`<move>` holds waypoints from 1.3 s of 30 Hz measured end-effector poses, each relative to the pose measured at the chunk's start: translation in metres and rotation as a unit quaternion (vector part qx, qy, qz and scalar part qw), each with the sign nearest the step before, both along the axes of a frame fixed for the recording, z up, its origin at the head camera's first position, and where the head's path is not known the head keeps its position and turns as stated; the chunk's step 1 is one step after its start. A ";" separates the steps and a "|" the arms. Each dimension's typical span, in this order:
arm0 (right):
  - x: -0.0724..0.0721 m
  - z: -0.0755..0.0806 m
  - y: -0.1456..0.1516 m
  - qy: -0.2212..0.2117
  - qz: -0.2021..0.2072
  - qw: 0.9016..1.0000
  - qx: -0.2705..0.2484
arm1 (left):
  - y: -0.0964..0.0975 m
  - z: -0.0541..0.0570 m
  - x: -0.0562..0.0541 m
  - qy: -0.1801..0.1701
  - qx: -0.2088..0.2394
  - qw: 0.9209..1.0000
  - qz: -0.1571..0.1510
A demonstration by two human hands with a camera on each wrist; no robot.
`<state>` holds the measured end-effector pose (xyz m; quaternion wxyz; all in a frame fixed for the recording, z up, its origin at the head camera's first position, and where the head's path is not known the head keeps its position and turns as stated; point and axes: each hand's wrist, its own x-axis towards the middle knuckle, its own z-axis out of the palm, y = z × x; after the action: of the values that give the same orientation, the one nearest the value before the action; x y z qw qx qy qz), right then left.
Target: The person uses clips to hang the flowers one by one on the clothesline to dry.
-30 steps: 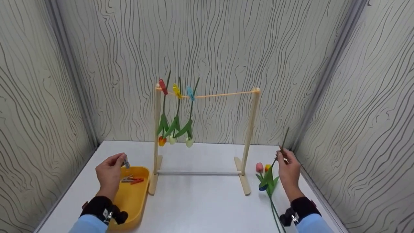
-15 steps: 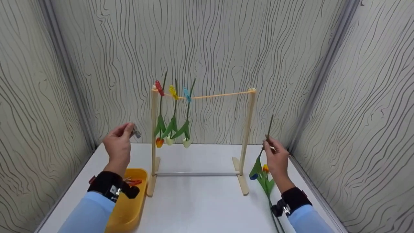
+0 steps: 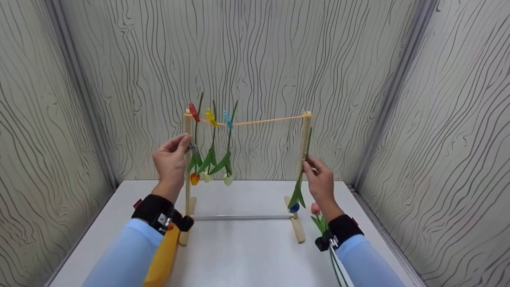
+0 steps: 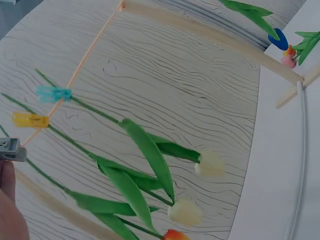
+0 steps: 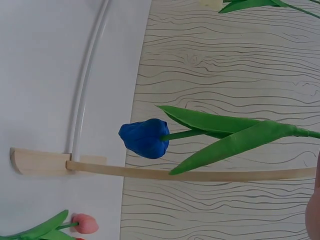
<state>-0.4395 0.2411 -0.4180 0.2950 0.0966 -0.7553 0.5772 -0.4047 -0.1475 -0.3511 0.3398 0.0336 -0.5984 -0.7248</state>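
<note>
My left hand point(image 3: 171, 164) pinches a grey clothespin point(image 4: 12, 149) between thumb and fingertips, near the rack's left post. In my right hand point(image 3: 320, 181) is the stem of a blue tulip point(image 5: 145, 138), which hangs flower down in front of the right post. Along the orange string point(image 3: 267, 120), a red clothespin point(image 3: 193, 112), a yellow clothespin point(image 4: 31, 120) and a light blue clothespin point(image 4: 53, 94) stand close together at the left. Below them hang an orange tulip point(image 3: 195, 179) and two white tulips point(image 4: 210, 162), heads down.
A yellow tray point(image 3: 162, 259) lies at lower left, partly hidden by my left arm. On the white table at right lies a pink tulip point(image 5: 85, 223) with other stems. The wooden rack has feet point(image 3: 298, 230) and a pale crossbar point(image 3: 243, 217). Wood-grain walls enclose the table.
My left hand has risen from above the tray toward the left post with the clothespin. My right hand has moved left and up with the blue tulip, away from the tulips on the table.
</note>
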 end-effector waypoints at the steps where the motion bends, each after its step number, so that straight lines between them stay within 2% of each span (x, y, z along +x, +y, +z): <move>1: -0.001 0.001 -0.004 0.000 0.004 1.000 -0.002 | 0.005 0.002 -0.001 0.003 -0.001 1.000 -0.005; 9: -0.015 0.010 -0.038 0.021 0.033 0.999 0.000 | 0.046 0.017 -0.020 0.039 0.032 0.997 -0.054; 15: -0.023 0.018 -0.063 0.021 0.049 0.999 -0.003 | 0.074 0.028 -0.031 0.044 0.044 0.996 -0.070; 20: -0.028 0.026 -0.082 0.010 0.061 0.998 0.007 | 0.094 0.040 -0.042 0.045 0.039 0.996 -0.066; 27: -0.039 0.042 -0.109 0.005 0.073 0.997 -0.003 | 0.111 0.055 -0.063 0.066 0.022 0.996 -0.054; 31: -0.044 0.047 -0.121 0.006 0.074 0.997 -0.012 | 0.118 0.057 -0.069 0.058 0.000 0.997 -0.058; 36: -0.050 0.047 -0.132 0.006 0.075 0.997 -0.022 | 0.123 0.055 -0.075 0.049 -0.030 0.997 -0.048; 39: -0.051 0.045 -0.137 -0.004 0.078 0.996 -0.031 | 0.124 0.053 -0.077 0.051 -0.030 0.997 -0.044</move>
<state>-0.4901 0.1045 -0.3727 0.2484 0.1438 -0.7287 0.6218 -0.4817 -0.0236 -0.2980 0.3382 -0.0405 -0.6026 -0.7217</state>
